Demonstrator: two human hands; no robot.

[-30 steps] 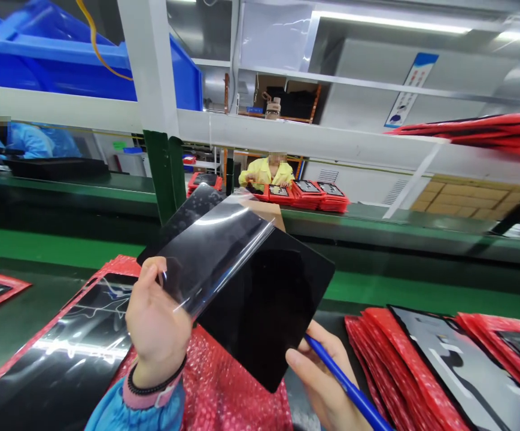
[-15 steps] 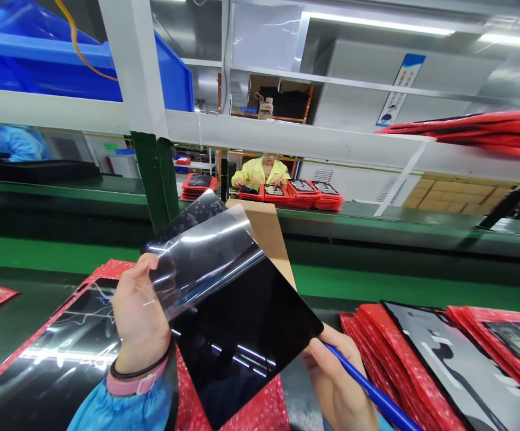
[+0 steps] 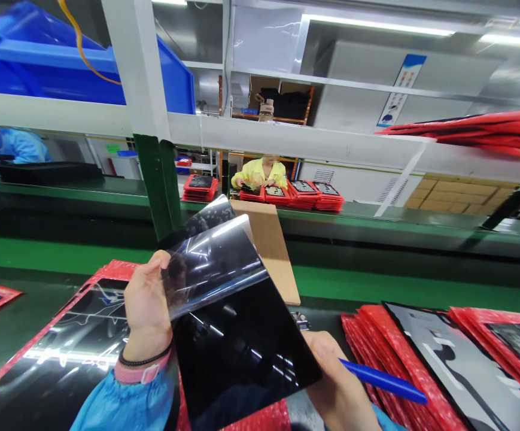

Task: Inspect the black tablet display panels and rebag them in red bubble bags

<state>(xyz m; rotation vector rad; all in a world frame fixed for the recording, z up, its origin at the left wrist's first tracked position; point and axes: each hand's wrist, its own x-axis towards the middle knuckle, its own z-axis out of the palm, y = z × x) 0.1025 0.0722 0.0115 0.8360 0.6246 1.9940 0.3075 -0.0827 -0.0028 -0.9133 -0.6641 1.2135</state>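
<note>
My left hand [image 3: 147, 299] pinches the left edge of a clear film [image 3: 217, 257], which is folded back over the upper part of a glossy black panel [image 3: 242, 347]. A strip of the film's lower edge still lies along the panel's surface. At the panel's lower right, my right hand [image 3: 343, 383] grips the edge between thumb and fingers, and a blue pen-like tool [image 3: 385, 381] also sticks out of that hand to the right. Behind the film a dark, spotted sheet [image 3: 210, 216] shows.
Red bubble-wrap packs with grey panels [image 3: 452, 359] are stacked at the right. A large black panel [image 3: 66, 353] on red wrap lies at the left. A brown board [image 3: 268, 245] stands beyond my hands. A person in yellow [image 3: 260, 172] sits across the bench.
The black panel has tilted and turned slightly clockwise. My left hand has shifted a little to the right with the film. The blue tool has swung to a flatter angle.
</note>
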